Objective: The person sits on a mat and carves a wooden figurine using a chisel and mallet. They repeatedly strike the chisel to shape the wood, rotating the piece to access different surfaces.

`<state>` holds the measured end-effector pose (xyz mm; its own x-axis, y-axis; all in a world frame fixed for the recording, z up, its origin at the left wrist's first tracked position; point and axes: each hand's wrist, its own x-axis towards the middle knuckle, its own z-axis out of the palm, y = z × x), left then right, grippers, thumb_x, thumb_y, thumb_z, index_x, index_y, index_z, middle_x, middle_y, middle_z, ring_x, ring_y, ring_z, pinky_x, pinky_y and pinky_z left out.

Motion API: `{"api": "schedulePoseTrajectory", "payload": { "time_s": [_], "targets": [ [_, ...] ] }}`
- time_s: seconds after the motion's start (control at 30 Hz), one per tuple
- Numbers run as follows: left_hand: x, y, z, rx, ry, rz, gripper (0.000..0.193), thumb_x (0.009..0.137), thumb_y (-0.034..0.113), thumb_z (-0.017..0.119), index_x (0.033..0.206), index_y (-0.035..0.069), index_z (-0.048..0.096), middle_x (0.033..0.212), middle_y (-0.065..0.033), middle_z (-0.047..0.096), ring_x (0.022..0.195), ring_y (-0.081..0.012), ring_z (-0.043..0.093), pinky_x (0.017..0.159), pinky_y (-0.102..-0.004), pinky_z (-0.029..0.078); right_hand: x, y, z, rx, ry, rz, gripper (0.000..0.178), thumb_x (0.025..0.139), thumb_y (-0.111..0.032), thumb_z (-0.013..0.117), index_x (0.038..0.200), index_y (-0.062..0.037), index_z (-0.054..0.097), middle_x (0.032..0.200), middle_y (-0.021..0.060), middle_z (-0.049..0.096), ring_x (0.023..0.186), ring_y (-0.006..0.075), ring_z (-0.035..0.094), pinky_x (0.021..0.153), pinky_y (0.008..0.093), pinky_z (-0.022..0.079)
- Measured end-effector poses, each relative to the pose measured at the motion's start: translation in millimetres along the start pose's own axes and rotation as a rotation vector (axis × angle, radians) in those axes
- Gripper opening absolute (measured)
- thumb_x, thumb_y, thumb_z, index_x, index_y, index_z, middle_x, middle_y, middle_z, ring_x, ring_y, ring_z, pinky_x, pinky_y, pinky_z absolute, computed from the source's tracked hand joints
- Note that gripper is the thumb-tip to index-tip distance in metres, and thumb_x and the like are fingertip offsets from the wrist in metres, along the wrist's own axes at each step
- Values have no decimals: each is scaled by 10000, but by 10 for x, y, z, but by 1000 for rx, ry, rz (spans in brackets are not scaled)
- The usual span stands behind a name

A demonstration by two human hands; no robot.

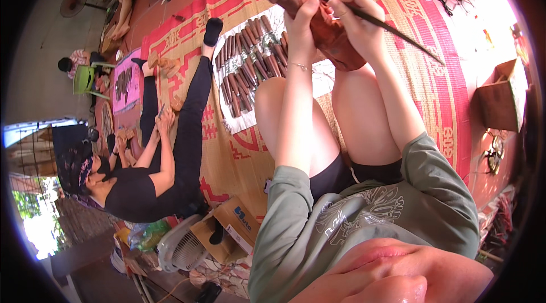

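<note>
A reddish-brown carved wooden figure (333, 38) is held up above my lap, tilted, its far end near the top edge of the view. My left hand (301, 27) is closed around its side, thumb pressed on the carving. In my right hand (363, 25) is a long, thin, dark tapering tool (392, 29), gripped like a pen. One end meets the carved folds of the figure; the other slants out to the right. Its working tip is hard to make out. Beyond my knees, a white cloth (230, 122) carries several rows of brown wooden-handled carving tools (250, 64).
A red and tan woven mat (227, 161) covers the floor. At left a person in black (136, 189) sits, legs stretched out, working with both hands. Nearby are a cardboard box (227, 229), a grey fan (182, 246) and a green chair (83, 80). A brown box (500, 98) stands at right.
</note>
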<state>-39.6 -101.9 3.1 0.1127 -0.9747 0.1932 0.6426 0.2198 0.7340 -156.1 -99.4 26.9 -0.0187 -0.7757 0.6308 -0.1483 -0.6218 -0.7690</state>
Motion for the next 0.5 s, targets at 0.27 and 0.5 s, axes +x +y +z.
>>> {"api": "schedulePoseTrajectory", "payload": {
  "time_s": [0.27,0.5],
  "targets": [
    [64,-123,-162,106,5,-91,473,808,394,582,1108,39,501,1026,-63,571,932,-167,582,813,-313,481,-18,38,-70,109,-57,57,120,800,-67,670,773,7,579,675,61,571,623,115,539,567,258,429],
    [119,-115,-246,15,26,-156,522,789,381,598,1153,29,472,1075,-75,550,989,-186,561,864,-332,458,-9,3,-30,18,-94,-57,111,783,-54,668,769,-1,570,678,88,563,614,161,543,570,279,431]
  ]
}}
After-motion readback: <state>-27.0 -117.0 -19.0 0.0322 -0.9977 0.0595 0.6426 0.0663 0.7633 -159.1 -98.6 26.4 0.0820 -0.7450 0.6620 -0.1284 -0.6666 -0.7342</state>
